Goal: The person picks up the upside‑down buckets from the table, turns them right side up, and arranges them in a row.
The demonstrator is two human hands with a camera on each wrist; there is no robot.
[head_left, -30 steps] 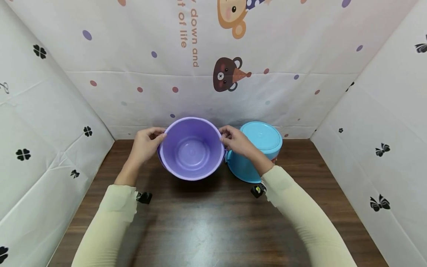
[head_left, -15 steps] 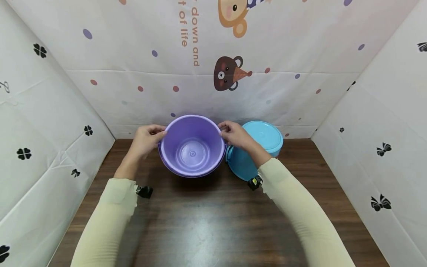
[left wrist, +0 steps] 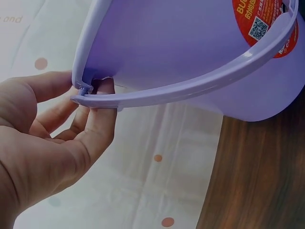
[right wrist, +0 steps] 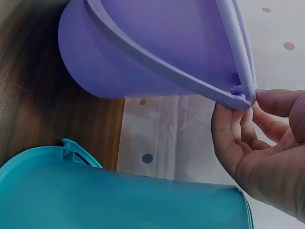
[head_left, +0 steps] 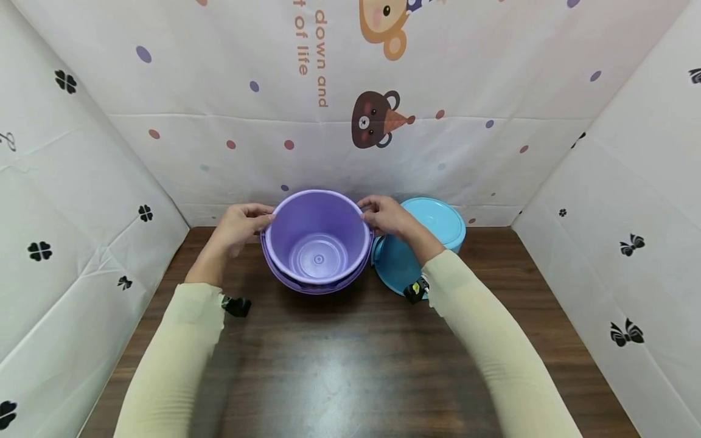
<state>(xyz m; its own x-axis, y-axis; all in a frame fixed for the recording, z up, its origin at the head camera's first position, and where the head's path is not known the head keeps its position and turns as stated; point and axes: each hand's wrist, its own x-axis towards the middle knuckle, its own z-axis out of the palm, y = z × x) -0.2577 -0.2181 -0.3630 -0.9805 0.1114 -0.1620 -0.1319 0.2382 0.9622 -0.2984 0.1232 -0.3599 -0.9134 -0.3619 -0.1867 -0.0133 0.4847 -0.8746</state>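
A purple bucket (head_left: 319,258) stands at the back middle of the table, its mouth facing up toward me. My left hand (head_left: 237,226) pinches the left edge of its rim between thumb and fingers. On the opposite edge, my right hand (head_left: 387,218) pinches the rim beside the handle joint. The bucket's purple handle (left wrist: 190,87) hangs down along its front, and a red label (left wrist: 281,28) shows on the wall there. Just right of it, under my right forearm, a blue bucket (head_left: 435,220) sits upside down. Part of that blue bucket is hidden by my arm.
The brown wood-grain table (head_left: 323,359) spreads out in front of the buckets. A printed white backdrop (head_left: 219,158) rises close behind them, with white side sheets at left and right. A small black camera (head_left: 237,306) is on my left wrist.
The purple bucket's mouth has tipped slightly and its handle has dropped away from the front rim. Both hands keep their grip at the sides. The blue bucket stays put.
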